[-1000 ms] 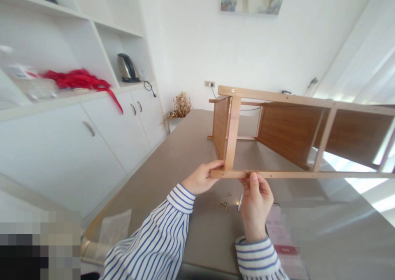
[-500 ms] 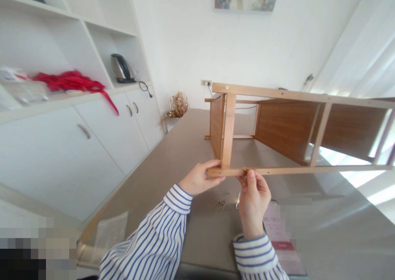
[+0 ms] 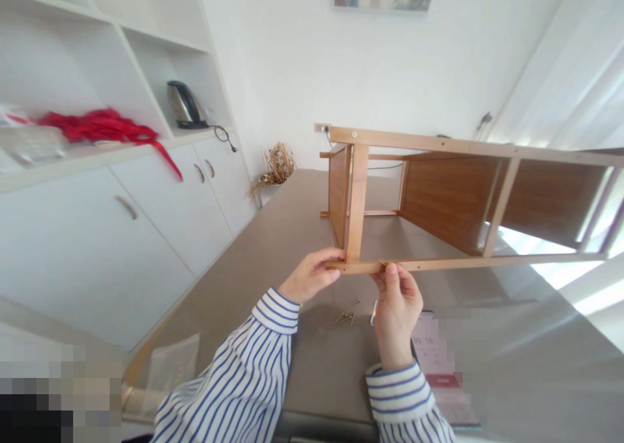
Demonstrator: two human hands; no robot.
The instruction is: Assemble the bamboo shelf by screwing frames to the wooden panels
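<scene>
Now we hold the wooden rack [image 3: 357, 196] on the table [image 3: 273, 248].
Our left hand [image 3: 312, 277] clasps its near rail [image 3: 463, 262] at the end; our right hand [image 3: 397, 306] pinches it just beside.

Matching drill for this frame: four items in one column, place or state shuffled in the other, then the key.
1 kettle
2 red cloth
3 loose screws
4 left hand

A lying on the table beside the right hand
B in the open niche above the cupboard doors
C gripping the near-rail end of the wooden frame
D on the counter, one strand hanging over a door

Pairs: 1-B, 2-D, 3-A, 4-C
</scene>
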